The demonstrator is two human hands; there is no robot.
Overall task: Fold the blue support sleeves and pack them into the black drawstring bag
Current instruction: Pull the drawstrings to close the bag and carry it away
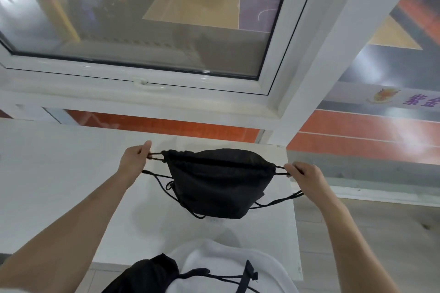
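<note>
The black drawstring bag (216, 185) hangs just above the white table (71, 173), stretched between my two hands, with its mouth drawn almost closed. My left hand (134, 159) pinches the drawstring loops at the bag's left top corner. At the right top corner my right hand (306, 175) pinches the cords there. Loose black cords trail from both sides under the bag. No blue support sleeves are visible outside the bag.
A white-framed window (152, 83) with a handle stands right behind the table. The table's right edge (294, 209) drops to a wooden floor. At the bottom is my white shirt (226, 266) with a black strap and pouch across it.
</note>
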